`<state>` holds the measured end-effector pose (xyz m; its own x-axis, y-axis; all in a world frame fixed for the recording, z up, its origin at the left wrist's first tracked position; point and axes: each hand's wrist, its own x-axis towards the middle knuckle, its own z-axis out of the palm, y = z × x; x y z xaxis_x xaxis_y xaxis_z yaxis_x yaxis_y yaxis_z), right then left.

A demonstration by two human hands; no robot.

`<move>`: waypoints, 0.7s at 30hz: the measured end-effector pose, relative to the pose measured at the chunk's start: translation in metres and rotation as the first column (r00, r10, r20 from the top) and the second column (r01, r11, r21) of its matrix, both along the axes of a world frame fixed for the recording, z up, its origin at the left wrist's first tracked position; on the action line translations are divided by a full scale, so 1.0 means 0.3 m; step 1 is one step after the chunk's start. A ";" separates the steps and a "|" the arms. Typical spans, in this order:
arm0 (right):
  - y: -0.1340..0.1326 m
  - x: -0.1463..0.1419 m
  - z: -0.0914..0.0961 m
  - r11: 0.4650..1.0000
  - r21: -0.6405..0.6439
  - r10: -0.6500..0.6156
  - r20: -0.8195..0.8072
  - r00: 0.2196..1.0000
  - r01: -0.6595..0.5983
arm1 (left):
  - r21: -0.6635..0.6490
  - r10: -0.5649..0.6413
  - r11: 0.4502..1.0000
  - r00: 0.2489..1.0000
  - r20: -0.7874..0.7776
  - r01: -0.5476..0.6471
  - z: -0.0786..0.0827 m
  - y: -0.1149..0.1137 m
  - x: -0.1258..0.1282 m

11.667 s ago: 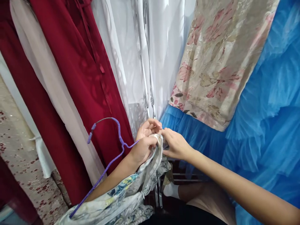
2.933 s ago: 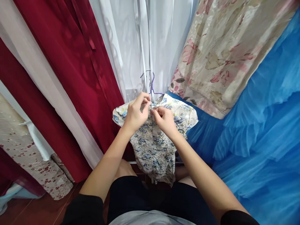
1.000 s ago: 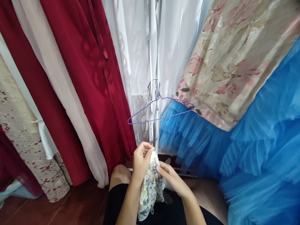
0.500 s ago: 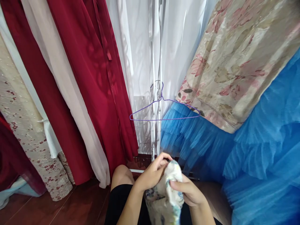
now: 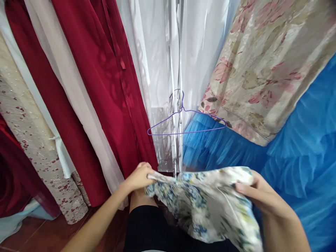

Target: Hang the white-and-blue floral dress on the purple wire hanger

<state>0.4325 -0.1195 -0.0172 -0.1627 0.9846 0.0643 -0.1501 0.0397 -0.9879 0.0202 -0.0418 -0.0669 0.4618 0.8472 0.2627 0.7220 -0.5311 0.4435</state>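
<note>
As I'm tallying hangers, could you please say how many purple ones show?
1: the purple hanger hangs bare before the white fabric, above the blue-floral garment held between left hand and right hand. Others may be hidden.

A red gown (image 5: 99,98), a pale pink cloth (image 5: 70,84), white fabric (image 5: 202,52), a beige floral garment (image 5: 252,77) and a tiered blue tulle skirt (image 5: 304,140) are hanging close together, marking this place as a dress shop or a clothing store room. The camera is catching mostly lower lengths, so which of the two is hard to tell. A purple hanger (image 5: 182,108) is hanging among them, and dark reddish tiles (image 5: 39,229) are covering the floor.
</note>
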 end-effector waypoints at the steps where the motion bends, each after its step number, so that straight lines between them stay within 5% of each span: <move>1: 0.034 -0.027 0.039 0.993 0.044 0.100 0.133 0.986 -0.107 | 0.035 0.046 0.998 0.999 0.007 -0.047 0.031 0.047 -0.049; 3: 0.118 -0.092 0.106 0.962 0.155 0.168 0.318 0.933 -0.226 | 0.107 0.133 0.985 0.991 0.033 -0.136 0.096 0.137 -0.127; 5: 0.217 -0.150 0.151 0.930 0.291 0.092 0.410 0.907 -0.226 | 0.163 0.190 0.966 0.980 0.065 -0.198 0.160 0.215 -0.177; 8: 0.382 -0.193 0.178 0.874 0.484 -0.201 0.445 0.873 -0.046 | 0.256 0.230 0.935 0.969 0.094 -0.246 0.248 0.294 -0.197; 10: 0.484 -0.193 0.177 0.831 0.552 -0.390 0.489 0.780 0.069 | 0.337 0.240 0.906 0.967 0.090 -0.256 0.298 0.322 -0.182; 12: 0.560 -0.188 0.165 0.832 0.549 -0.447 0.569 0.690 0.086 | 0.396 0.237 0.883 0.968 0.087 -0.252 0.339 0.337 -0.152; 15: 0.607 -0.193 0.132 0.854 0.521 -0.404 0.641 0.652 0.017 | 0.381 0.244 0.888 0.966 0.081 -0.256 0.375 0.356 -0.102; 21: 0.566 -0.229 0.075 0.834 0.551 -0.426 0.634 0.645 0.010 | 0.223 0.356 0.905 0.932 0.068 -0.362 0.379 0.396 -0.085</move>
<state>0.3637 0.0502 0.0052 -0.1443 0.8683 0.4745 0.6580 0.4423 -0.6094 -0.0053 0.0769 0.0468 0.1280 0.8703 0.4755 0.8731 -0.3263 0.3622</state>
